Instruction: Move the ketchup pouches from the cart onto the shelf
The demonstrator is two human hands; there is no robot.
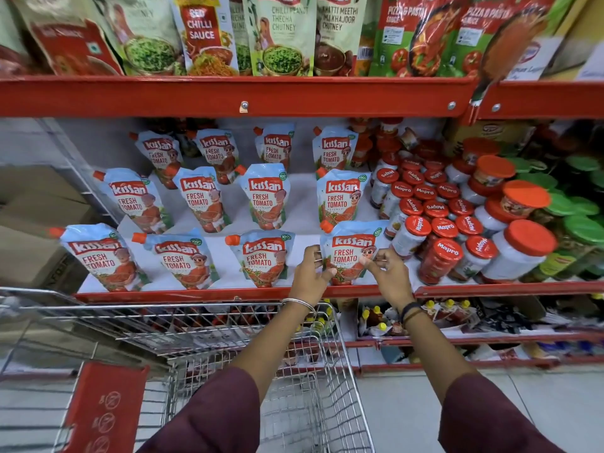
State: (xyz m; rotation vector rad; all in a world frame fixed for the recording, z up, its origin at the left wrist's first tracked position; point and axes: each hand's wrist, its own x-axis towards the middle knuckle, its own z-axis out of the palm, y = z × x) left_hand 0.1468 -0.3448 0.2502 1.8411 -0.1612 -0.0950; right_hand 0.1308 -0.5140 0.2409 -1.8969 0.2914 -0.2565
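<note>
Several light-blue ketchup pouches with orange caps stand upright in rows on the white middle shelf (228, 294). The front-right ketchup pouch (351, 248) stands near the shelf's red front lip. My left hand (310, 273) pinches its left edge and my right hand (385, 269) pinches its right edge. Another pouch (263, 256) stands just left of it, and a third (183, 259) stands further left. The wire cart (248, 348) is below my arms; I see no pouches in its basket.
Red-lidded jars (438, 243) crowd the shelf right of the held pouch, with orange-lidded tubs (523, 243) beyond. Chutney and sauce pouches (281, 34) fill the upper shelf. Cardboard boxes (32, 223) sit at the left. A lower shelf (457, 322) holds small bottles and packets.
</note>
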